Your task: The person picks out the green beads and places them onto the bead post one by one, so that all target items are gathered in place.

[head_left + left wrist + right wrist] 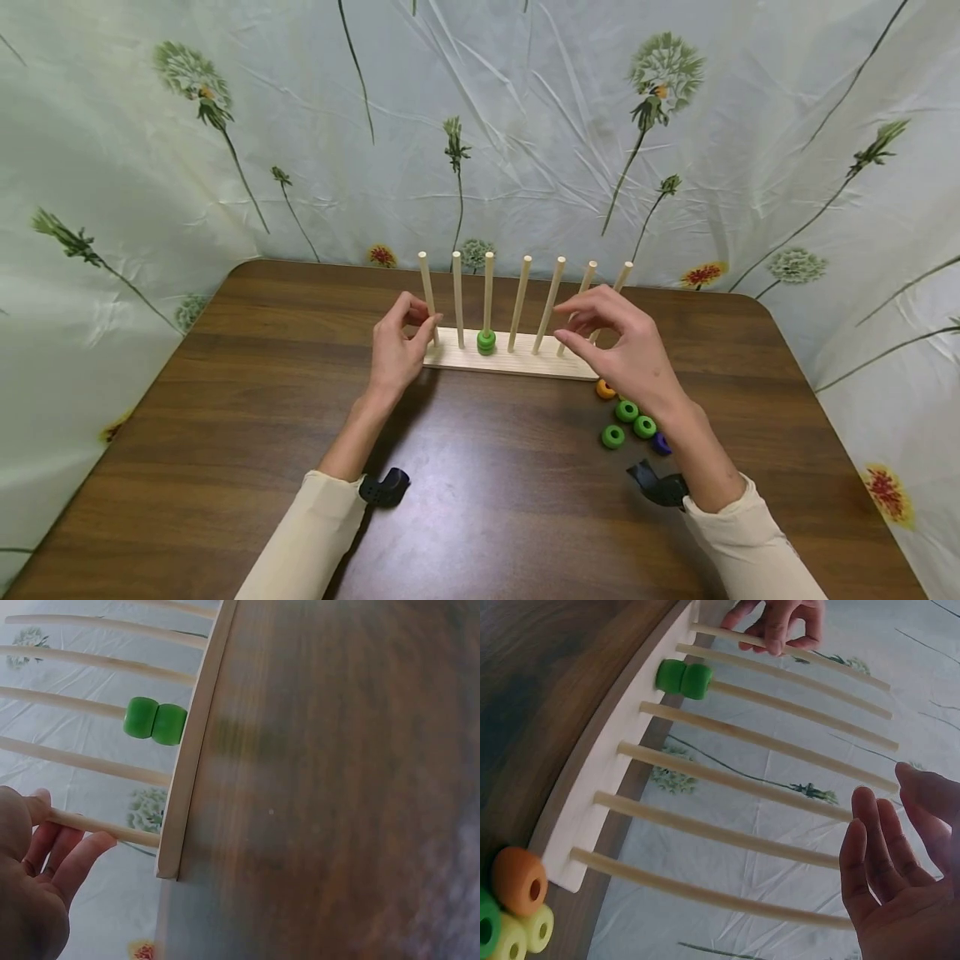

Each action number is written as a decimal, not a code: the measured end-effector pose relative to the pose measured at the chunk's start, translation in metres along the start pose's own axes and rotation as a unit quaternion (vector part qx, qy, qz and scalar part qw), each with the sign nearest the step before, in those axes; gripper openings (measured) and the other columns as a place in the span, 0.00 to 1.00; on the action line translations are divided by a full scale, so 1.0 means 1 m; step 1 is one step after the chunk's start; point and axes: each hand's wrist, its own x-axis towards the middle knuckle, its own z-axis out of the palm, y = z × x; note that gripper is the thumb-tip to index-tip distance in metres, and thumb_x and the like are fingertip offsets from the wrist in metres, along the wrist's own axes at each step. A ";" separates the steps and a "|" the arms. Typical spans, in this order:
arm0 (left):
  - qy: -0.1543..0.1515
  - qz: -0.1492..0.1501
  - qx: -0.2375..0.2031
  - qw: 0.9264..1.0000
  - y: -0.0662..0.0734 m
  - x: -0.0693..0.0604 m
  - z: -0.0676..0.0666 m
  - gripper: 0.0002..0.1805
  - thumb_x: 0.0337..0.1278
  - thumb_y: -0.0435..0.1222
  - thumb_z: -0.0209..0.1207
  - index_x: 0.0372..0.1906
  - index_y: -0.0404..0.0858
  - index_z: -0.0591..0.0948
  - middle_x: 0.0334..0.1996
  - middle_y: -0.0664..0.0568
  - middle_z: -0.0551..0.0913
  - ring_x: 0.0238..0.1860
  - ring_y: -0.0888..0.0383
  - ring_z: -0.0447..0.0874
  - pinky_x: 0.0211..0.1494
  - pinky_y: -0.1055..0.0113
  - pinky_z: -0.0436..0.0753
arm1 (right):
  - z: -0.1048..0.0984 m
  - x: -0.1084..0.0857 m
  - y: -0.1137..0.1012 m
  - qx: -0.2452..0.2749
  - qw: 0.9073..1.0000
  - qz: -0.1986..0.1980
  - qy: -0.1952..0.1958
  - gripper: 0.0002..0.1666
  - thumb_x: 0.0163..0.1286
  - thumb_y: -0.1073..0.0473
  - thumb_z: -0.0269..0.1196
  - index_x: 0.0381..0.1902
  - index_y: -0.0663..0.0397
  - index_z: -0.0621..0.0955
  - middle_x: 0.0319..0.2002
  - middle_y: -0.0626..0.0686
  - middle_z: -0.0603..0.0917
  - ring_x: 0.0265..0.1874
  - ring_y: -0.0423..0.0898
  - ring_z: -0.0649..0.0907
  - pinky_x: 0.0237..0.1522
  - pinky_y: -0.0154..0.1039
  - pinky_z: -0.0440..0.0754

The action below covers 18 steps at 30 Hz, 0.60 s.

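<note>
A pale wooden board point(517, 363) with a row of several upright pegs stands near the far edge of the table. My left hand point(397, 346) pinches the leftmost peg point(105, 826) between thumb and fingers. Two green beads point(486, 342) are stacked at the foot of the third peg from the left. Toward the right end, my right hand point(626, 346) hovers at the pegs with thumb and fingertips spread apart, nothing between them. In the head view it hides parts of the rightmost pegs.
Loose beads lie on the brown table point(510, 517) off the board's right end: an orange bead point(606, 389), several green ones point(612, 436), a dark blue one point(662, 443) and pale yellow ones point(540, 928). A floral cloth point(525, 125) hangs behind.
</note>
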 end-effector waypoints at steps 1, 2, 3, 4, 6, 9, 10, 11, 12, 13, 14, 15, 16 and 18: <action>0.000 0.001 0.000 1.000 0.000 0.000 0.000 0.09 0.64 0.30 0.69 0.39 0.31 0.79 0.33 0.38 0.86 0.38 0.47 0.86 0.32 0.72 0.82 | -0.001 -0.002 0.001 0.000 1.000 0.000 -0.003 0.18 0.61 0.71 0.75 0.49 0.53 0.87 0.43 0.50 0.85 0.38 0.36 0.85 0.44 0.31 0.84; 0.000 0.002 0.000 1.000 0.000 0.001 0.001 0.09 0.63 0.30 0.69 0.39 0.31 0.79 0.33 0.38 0.86 0.38 0.48 0.86 0.32 0.72 0.82 | -0.002 -0.003 0.001 -0.003 1.000 0.001 -0.005 0.18 0.61 0.70 0.75 0.49 0.53 0.87 0.44 0.49 0.85 0.38 0.36 0.85 0.44 0.31 0.85; -0.001 0.002 -0.001 1.000 0.000 0.001 0.001 0.09 0.63 0.30 0.69 0.38 0.31 0.79 0.33 0.38 0.86 0.38 0.48 0.86 0.32 0.71 0.82 | -0.004 -0.005 0.002 -0.006 1.000 0.002 -0.007 0.19 0.61 0.70 0.75 0.49 0.53 0.87 0.44 0.50 0.85 0.39 0.37 0.85 0.44 0.31 0.85; 0.000 0.003 -0.001 1.000 0.000 0.001 0.001 0.09 0.63 0.30 0.69 0.38 0.31 0.79 0.33 0.38 0.86 0.38 0.48 0.86 0.32 0.71 0.82 | -0.004 -0.006 0.003 -0.008 1.000 0.001 -0.009 0.19 0.61 0.71 0.75 0.49 0.53 0.87 0.44 0.51 0.86 0.39 0.37 0.85 0.44 0.31 0.85; -0.002 0.002 -0.002 1.000 0.001 0.001 0.001 0.09 0.63 0.30 0.69 0.39 0.31 0.79 0.33 0.38 0.86 0.38 0.48 0.86 0.32 0.71 0.82 | -0.005 -0.009 0.005 -0.009 1.000 -0.001 -0.011 0.19 0.61 0.71 0.75 0.49 0.53 0.87 0.44 0.53 0.86 0.39 0.37 0.84 0.43 0.31 0.85; -0.003 -0.001 -0.005 1.000 0.000 0.001 0.001 0.09 0.64 0.30 0.69 0.39 0.32 0.79 0.34 0.38 0.86 0.38 0.49 0.86 0.32 0.74 0.82 | -0.007 -0.013 0.007 -0.010 1.000 -0.004 -0.014 0.19 0.60 0.72 0.75 0.48 0.54 0.87 0.44 0.54 0.87 0.39 0.37 0.84 0.42 0.30 0.85; -0.003 -0.002 -0.006 1.000 0.000 0.000 0.001 0.08 0.64 0.30 0.69 0.39 0.32 0.79 0.33 0.38 0.86 0.38 0.48 0.86 0.32 0.75 0.81 | -0.007 -0.015 0.008 -0.011 1.000 -0.005 -0.015 0.19 0.60 0.72 0.75 0.48 0.54 0.87 0.44 0.54 0.87 0.39 0.37 0.84 0.42 0.30 0.85; -0.003 -0.002 -0.007 1.000 0.000 0.000 0.001 0.08 0.64 0.30 0.68 0.39 0.32 0.79 0.33 0.38 0.86 0.38 0.49 0.86 0.32 0.76 0.81 | -0.008 -0.016 0.009 -0.012 1.000 -0.006 -0.016 0.19 0.59 0.72 0.75 0.48 0.54 0.87 0.44 0.53 0.87 0.39 0.36 0.84 0.42 0.30 0.85; -0.002 -0.003 -0.008 1.000 -0.001 -0.001 0.001 0.08 0.64 0.30 0.68 0.39 0.32 0.79 0.33 0.38 0.86 0.38 0.48 0.86 0.32 0.77 0.80 | -0.008 -0.018 0.010 -0.014 1.000 -0.006 -0.017 0.19 0.59 0.72 0.75 0.47 0.53 0.87 0.44 0.53 0.87 0.38 0.36 0.84 0.42 0.30 0.85; -0.002 -0.002 -0.008 1.000 -0.001 -0.001 0.001 0.08 0.64 0.30 0.68 0.38 0.32 0.79 0.33 0.39 0.86 0.38 0.48 0.86 0.32 0.77 0.80 | -0.008 -0.020 0.011 -0.017 1.000 -0.006 -0.018 0.19 0.59 0.71 0.75 0.47 0.53 0.87 0.44 0.52 0.87 0.38 0.35 0.84 0.42 0.30 0.85; -0.001 -0.002 -0.008 1.000 -0.001 -0.002 0.001 0.08 0.64 0.30 0.68 0.38 0.32 0.79 0.33 0.39 0.86 0.38 0.48 0.86 0.32 0.78 0.79 | -0.009 -0.022 0.012 -0.020 1.000 -0.006 -0.018 0.19 0.59 0.71 0.75 0.47 0.53 0.87 0.44 0.50 0.87 0.38 0.35 0.84 0.42 0.30 0.85; 0.000 0.000 -0.009 1.000 -0.001 -0.002 0.001 0.08 0.64 0.30 0.69 0.38 0.32 0.79 0.33 0.39 0.86 0.38 0.48 0.86 0.32 0.78 0.79 | -0.009 -0.023 0.013 -0.022 1.000 -0.005 -0.018 0.19 0.59 0.71 0.76 0.47 0.53 0.87 0.43 0.50 0.87 0.38 0.35 0.84 0.42 0.30 0.85; 0.001 0.002 -0.010 1.000 -0.001 -0.001 0.001 0.08 0.64 0.30 0.68 0.38 0.32 0.79 0.33 0.39 0.85 0.37 0.48 0.86 0.31 0.79 0.78 | -0.010 -0.024 0.014 -0.024 1.000 -0.004 -0.017 0.19 0.59 0.71 0.76 0.47 0.52 0.87 0.43 0.49 0.86 0.37 0.35 0.83 0.42 0.30 0.85; 0.002 0.006 -0.013 1.000 -0.001 -0.001 0.001 0.09 0.64 0.30 0.69 0.38 0.32 0.79 0.32 0.39 0.85 0.37 0.48 0.86 0.31 0.79 0.78 | -0.011 -0.027 0.016 -0.023 1.000 -0.001 -0.017 0.19 0.59 0.72 0.75 0.48 0.52 0.87 0.44 0.47 0.86 0.36 0.35 0.83 0.42 0.30 0.85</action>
